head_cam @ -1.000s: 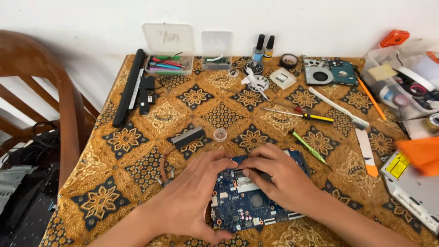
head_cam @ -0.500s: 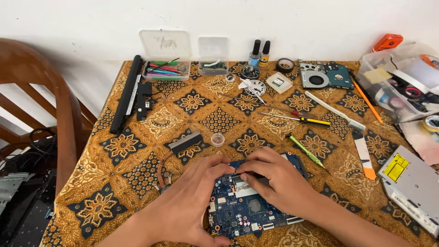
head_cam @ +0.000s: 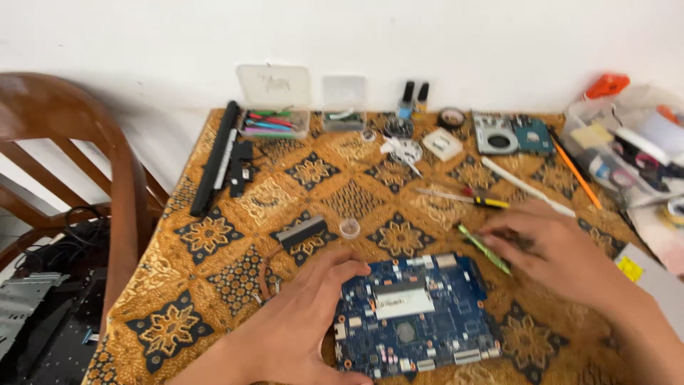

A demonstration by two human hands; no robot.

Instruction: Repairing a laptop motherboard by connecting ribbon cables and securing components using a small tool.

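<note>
Our right hand (head_cam: 552, 249) sits at the right of the frame, its grip closing loosely on the green-handled screwdriver (head_cam: 484, 249). Motion blur keeps us from telling whether the fingers are fully clamped or only touching it. The screwdriver's long axis runs diagonally, from upper left down to lower right, and its lower end lies just off the upper right corner of the blue circuit board (head_cam: 413, 314). Our left hand (head_cam: 299, 328) rests at the board's left edge in the lower middle of the frame, fingers apart and curved, thumb touching the board's upper left corner, gripping nothing. The board lies flat on the patterned tabletop (head_cam: 214, 235), between both hands. The right hand is the nearer one to the screwdriver. Above the board stands a small clear round cap (head_cam: 349, 227).
</note>
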